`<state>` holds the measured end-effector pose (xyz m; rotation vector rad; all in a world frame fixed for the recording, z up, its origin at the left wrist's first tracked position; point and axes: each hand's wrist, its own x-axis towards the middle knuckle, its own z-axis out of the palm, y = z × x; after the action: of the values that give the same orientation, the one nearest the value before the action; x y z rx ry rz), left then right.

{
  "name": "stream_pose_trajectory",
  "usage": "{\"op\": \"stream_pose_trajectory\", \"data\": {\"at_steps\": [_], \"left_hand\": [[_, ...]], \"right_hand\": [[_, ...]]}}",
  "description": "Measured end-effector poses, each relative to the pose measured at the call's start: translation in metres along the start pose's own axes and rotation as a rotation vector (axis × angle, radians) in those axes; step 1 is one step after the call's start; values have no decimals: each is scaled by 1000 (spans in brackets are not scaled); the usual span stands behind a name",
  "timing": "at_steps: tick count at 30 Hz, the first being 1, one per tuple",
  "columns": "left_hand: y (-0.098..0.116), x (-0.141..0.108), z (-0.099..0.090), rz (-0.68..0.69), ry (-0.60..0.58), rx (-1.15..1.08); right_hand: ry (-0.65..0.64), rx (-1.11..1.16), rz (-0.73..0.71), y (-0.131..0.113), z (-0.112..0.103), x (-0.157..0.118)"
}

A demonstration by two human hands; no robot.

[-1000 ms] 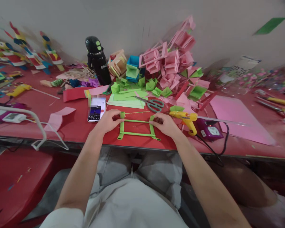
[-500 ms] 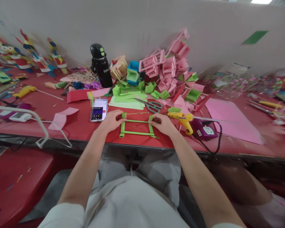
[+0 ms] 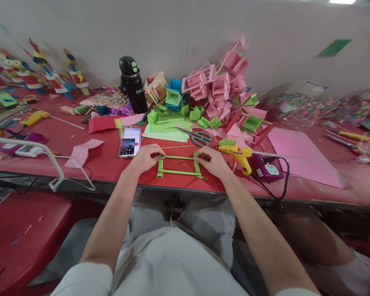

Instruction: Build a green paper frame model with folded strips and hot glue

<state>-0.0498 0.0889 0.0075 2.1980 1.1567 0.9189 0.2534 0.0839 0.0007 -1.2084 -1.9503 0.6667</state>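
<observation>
Two hands (image 3: 147,158) (image 3: 214,161) on one rectangular green paper frame (image 3: 181,172)

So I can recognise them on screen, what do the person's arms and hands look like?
The left hand and right hand are bare, without gloves. Both forearms are uncovered, with no watch or bracelet showing. Pale, plain short sleeves show near the picture's bottom edge.

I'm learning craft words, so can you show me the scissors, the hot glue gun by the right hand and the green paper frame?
Scissors (image 3: 193,134): head view, where the handles meet the blades.
Hot glue gun (image 3: 239,153): head view, its yellow body.
Green paper frame (image 3: 180,172): head view, middle of its near bar.
</observation>
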Motion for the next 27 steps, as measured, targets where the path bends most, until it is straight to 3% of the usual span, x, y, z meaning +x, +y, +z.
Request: {"op": "stream_pose_trajectory", "data": {"at_steps": [5,8,13,16,24,27], "left_hand": [[5,-16,0,-14,27,68],[5,-31,-4,-58,83,-20],[8,-49,-14,-81,-132,-367],[13,-48,-13,-128,-173,-298],[21,-38,-6,-218,-78,-179],[22,-35,-6,-205,-69,-167]], "right_hand": [[12,-21,6,2,0,-3],[1,-47,-9,1,-1,-2],[0,-52,-18,0,-2,-1],[5,-43,-11,-2,-2,-1],[16,83,1,9,-4,-5],[-92,240,5,13,-18,-16]]}}
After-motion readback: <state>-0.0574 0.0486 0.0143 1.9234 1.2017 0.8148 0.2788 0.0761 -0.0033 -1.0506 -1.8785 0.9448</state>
